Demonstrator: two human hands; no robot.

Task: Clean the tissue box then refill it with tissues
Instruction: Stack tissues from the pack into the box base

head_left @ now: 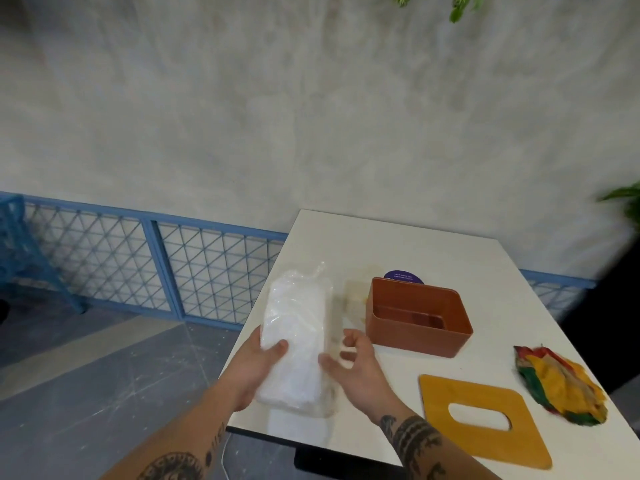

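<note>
A pack of white tissues (pixel 296 337) in clear plastic wrap is held above the table's left side. My left hand (pixel 256 368) grips its near left edge, thumb on top. At the pack's near right edge is my right hand (pixel 353 368), fingers curled and apart, thumb touching the wrap. The brown tissue box (pixel 419 317) stands open and empty just right of the pack. Its wooden lid (pixel 485 417), with an oval slot, lies flat near the front edge. A crumpled multicoloured cloth (pixel 561 386) lies to the right.
The white table (pixel 381 244) ends close on the left, with grey floor below. A purple round sticker (pixel 403 276) sits behind the box. A blue lattice fence (pixel 138 268) runs along the grey wall. Something dark stands at the right edge.
</note>
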